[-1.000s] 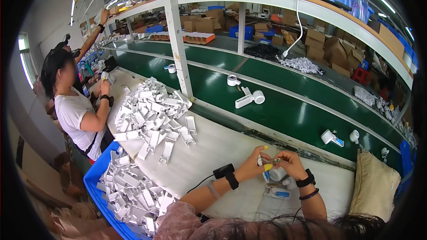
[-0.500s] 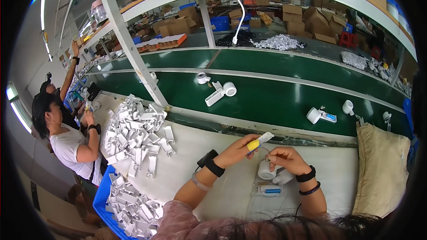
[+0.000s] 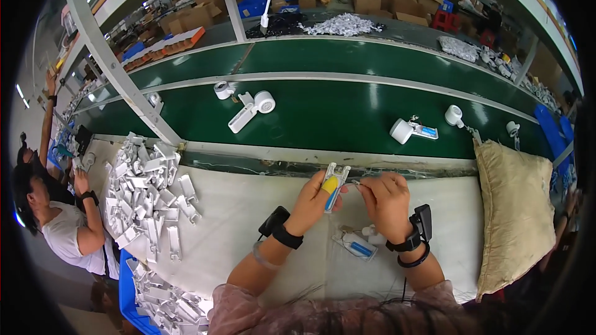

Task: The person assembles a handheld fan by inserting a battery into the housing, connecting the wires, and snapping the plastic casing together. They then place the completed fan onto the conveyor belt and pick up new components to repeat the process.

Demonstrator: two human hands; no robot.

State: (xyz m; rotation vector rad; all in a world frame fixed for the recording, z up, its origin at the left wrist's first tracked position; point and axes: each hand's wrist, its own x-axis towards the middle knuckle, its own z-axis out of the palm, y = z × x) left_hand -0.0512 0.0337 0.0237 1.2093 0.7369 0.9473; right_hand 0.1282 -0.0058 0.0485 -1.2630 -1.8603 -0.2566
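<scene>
My left hand (image 3: 312, 201) grips a white plastic housing (image 3: 336, 172) with a blue cylindrical battery in it. Something yellow covers the tip of my left thumb. Just to the right, my right hand (image 3: 390, 205) pinches the end of a thin wire (image 3: 352, 184) running to that housing; the very tip is too small to make out. Below the hands, a second white housing with a blue battery (image 3: 361, 248) lies on the worktop (image 3: 248, 205). Beside it, a white round part (image 3: 370, 230) is partly hidden by my right hand.
White housings form a heap (image 3: 146, 192) at left, with more in a blue bin (image 3: 127, 291). Fan-like white units (image 3: 251, 110) rest on the green conveyor (image 3: 323, 111). A beige sack (image 3: 515, 217) stands at right. Co-workers (image 3: 68, 223) stand at far left; a metal post (image 3: 118, 62) rises nearby.
My head view has shifted, so the scene sits further left. The housing in my left hand has turned more upright. My right hand has come up from the round white part, still pinching the wire.
</scene>
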